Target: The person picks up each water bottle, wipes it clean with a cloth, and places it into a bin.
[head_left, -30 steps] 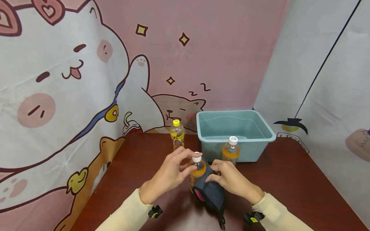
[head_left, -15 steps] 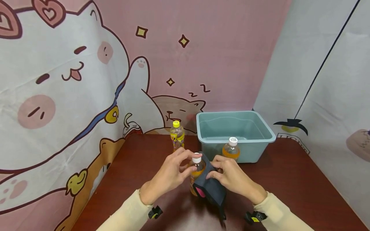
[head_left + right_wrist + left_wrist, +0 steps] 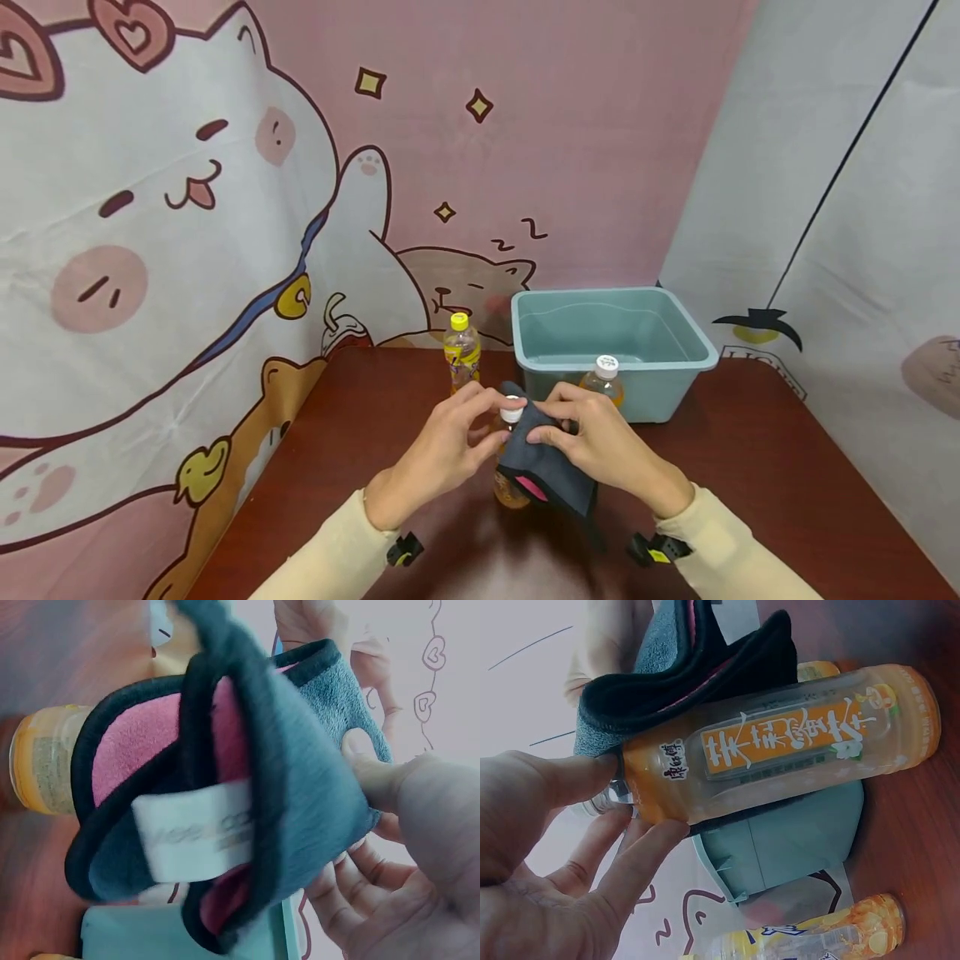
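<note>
Your left hand [image 3: 442,450] fingers pinch the orange bottle [image 3: 780,750] at its neck; right hand [image 3: 600,446] fingers grip the dark cloth [image 3: 543,467] draped against it.

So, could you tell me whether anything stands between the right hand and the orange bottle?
Yes: the grey cloth is draped against the bottle, under the right hand. The left hand touches the bottle neck directly.

In my left-wrist view, the clear plastic bottle of orange drink [image 3: 780,750] carries an orange label with white Chinese characters, 康師傅 readable near its neck. The white fabric tag [image 3: 196,829] on the dark grey, pink-lined cloth [image 3: 300,795] is too blurred to read.
</note>
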